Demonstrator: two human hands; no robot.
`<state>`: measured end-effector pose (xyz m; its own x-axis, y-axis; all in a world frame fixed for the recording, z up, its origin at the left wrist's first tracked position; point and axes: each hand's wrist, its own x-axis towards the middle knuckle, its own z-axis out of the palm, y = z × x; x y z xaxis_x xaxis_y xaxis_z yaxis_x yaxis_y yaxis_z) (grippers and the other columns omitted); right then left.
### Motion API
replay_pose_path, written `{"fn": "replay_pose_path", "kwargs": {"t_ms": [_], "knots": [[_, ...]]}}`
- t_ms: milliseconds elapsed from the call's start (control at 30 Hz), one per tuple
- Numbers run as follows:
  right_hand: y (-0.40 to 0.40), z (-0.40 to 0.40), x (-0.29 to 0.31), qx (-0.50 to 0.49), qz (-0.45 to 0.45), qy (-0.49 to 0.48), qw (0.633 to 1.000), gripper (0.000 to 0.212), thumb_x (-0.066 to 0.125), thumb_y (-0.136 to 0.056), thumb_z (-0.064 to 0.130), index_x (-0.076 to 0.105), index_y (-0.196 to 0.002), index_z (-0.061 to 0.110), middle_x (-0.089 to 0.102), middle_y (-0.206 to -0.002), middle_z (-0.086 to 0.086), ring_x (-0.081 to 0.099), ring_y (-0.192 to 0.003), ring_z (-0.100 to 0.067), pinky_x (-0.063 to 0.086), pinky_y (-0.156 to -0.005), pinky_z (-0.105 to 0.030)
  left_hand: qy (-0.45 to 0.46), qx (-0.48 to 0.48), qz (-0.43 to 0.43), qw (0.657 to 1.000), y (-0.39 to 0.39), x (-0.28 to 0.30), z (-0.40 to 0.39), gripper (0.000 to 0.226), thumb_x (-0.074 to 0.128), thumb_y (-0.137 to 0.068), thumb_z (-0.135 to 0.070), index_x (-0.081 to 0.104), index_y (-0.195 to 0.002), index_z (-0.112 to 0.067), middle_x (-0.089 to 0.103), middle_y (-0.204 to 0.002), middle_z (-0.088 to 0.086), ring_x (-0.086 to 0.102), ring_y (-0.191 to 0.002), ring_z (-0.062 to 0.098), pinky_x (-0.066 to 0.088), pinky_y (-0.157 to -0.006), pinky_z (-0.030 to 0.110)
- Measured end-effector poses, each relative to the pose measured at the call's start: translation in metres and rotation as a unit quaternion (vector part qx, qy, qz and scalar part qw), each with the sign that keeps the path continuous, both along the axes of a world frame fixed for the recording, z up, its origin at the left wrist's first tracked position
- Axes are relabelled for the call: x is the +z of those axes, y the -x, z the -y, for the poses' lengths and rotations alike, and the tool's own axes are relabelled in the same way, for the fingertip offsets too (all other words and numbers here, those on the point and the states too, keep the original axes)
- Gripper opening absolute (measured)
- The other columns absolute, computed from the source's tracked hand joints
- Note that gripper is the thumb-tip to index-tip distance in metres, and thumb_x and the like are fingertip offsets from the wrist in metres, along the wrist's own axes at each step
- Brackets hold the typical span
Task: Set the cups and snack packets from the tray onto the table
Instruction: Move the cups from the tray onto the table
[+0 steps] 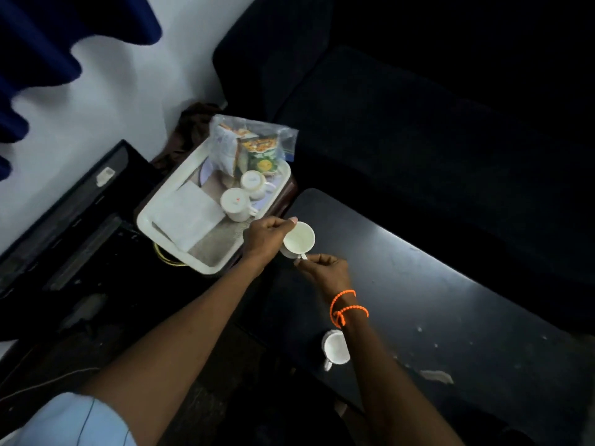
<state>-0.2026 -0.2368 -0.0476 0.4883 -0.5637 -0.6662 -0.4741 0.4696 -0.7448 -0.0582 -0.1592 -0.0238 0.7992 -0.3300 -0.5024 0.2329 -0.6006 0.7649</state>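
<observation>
A white cup is held upright between both hands, just past the tray's near right corner and over the dark table's left end. My left hand wraps its side; my right hand pinches its handle. The white tray still carries two upside-down white cups, folded white napkins and a clear bag of snack packets at its far end. Another white cup stands on the table near my right forearm.
A dark sofa runs behind the table. A black case lies left of the tray along the white wall. Blue curtain folds hang at the top left. The table's right half is bare.
</observation>
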Motion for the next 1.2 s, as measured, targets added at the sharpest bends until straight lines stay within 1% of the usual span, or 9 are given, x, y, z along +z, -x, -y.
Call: {"fn": "replay_pose_path", "kwargs": {"t_ms": [167,267,333,500,600,733,833,967,1200], "knots": [[0.084,0.031,-0.006,-0.087,0.018,0.001,0.996,0.019,0.082,-0.078,0.008,0.078,-0.092,-0.003,0.077,-0.096,-0.018,0.068,-0.083,-0.015,0.057,-0.086,-0.033,0.029,-0.109,-0.049,0.992,0.068,-0.007,0.054,0.029,0.079,-0.085,-0.047,0.082,-0.087,-0.019,0.08,-0.092,-0.005,0.071,-0.089,0.011,0.052,-0.081,0.027],[0.137,0.04,-0.009,-0.124,-0.016,0.029,0.992,0.01,0.084,-0.075,0.007,0.08,-0.084,0.005,0.078,-0.086,-0.008,0.069,-0.074,-0.005,0.057,-0.075,-0.019,0.031,-0.186,-0.087,0.978,0.114,-0.012,0.083,0.025,0.078,-0.089,-0.039,0.082,-0.093,-0.015,0.08,-0.095,0.005,0.068,-0.078,0.008,0.051,-0.069,0.018],[0.171,0.041,-0.013,-0.156,-0.034,0.029,0.987,0.009,0.085,-0.073,0.005,0.079,-0.078,0.009,0.077,-0.078,-0.004,0.067,-0.068,-0.002,0.054,-0.068,-0.014,0.021,-0.245,-0.094,0.965,0.144,-0.017,0.097,0.024,0.078,-0.09,-0.036,0.083,-0.098,-0.014,0.081,-0.097,0.003,0.068,-0.078,0.004,0.049,-0.064,0.01],[0.238,0.022,-0.03,-0.208,-0.089,-0.009,0.974,0.01,0.086,-0.072,0.007,0.08,-0.08,0.007,0.078,-0.079,-0.009,0.067,-0.07,-0.01,0.055,-0.072,-0.022,-0.046,-0.37,-0.119,0.92,0.204,-0.036,0.113,0.029,0.08,-0.087,-0.038,0.083,-0.106,-0.017,0.081,-0.104,-0.001,0.073,-0.099,0.01,0.055,-0.092,0.025],[0.263,0.0,-0.043,-0.229,-0.118,-0.03,0.966,0.007,0.086,-0.073,0.008,0.079,-0.074,0.011,0.076,-0.07,-0.001,0.064,-0.066,-0.008,0.054,-0.07,-0.024,-0.092,-0.427,-0.121,0.892,0.228,-0.049,0.112,0.029,0.081,-0.086,-0.04,0.083,-0.107,-0.019,0.081,-0.108,-0.001,0.073,-0.105,0.009,0.054,-0.099,0.025],[0.281,-0.027,-0.059,-0.243,-0.151,-0.056,0.957,0.008,0.087,-0.071,0.01,0.079,-0.072,0.009,0.074,-0.066,0.002,0.061,-0.063,-0.006,0.052,-0.066,-0.023,-0.134,-0.483,-0.114,0.858,0.251,-0.064,0.107,0.028,0.08,-0.087,-0.037,0.083,-0.109,-0.019,0.08,-0.113,0.0,0.071,-0.109,0.008,0.052,-0.097,0.02],[0.29,-0.042,-0.067,-0.259,-0.174,-0.077,0.947,0.009,0.088,-0.071,0.012,0.079,-0.069,0.01,0.075,-0.067,-0.002,0.063,-0.064,-0.01,0.055,-0.071,-0.032,-0.158,-0.509,-0.116,0.838,0.261,-0.073,0.101,0.029,0.081,-0.086,-0.036,0.083,-0.11,-0.02,0.08,-0.113,-0.001,0.071,-0.107,0.005,0.048,-0.089,0.014],[0.3,-0.058,-0.071,-0.264,-0.198,-0.11,0.938,0.011,0.089,-0.069,0.019,0.078,-0.067,0.016,0.075,-0.066,-0.003,0.062,-0.064,-0.016,0.058,-0.074,-0.045,-0.171,-0.527,-0.137,0.821,0.27,-0.082,0.095,0.025,0.082,-0.085,-0.032,0.083,-0.107,-0.021,0.08,-0.109,-0.003,0.071,-0.104,0.004,0.049,-0.087,0.014],[0.31,-0.065,-0.072,-0.282,-0.232,-0.107,0.925,0.012,0.09,-0.067,0.021,0.078,-0.065,0.022,0.072,-0.06,0.001,0.06,-0.061,-0.015,0.059,-0.074,-0.052,-0.162,-0.551,-0.155,0.804,0.282,-0.095,0.089,0.027,0.08,-0.088,-0.029,0.081,-0.113,-0.021,0.079,-0.115,-0.003,0.069,-0.106,0.002,0.048,-0.093,0.013]]}}
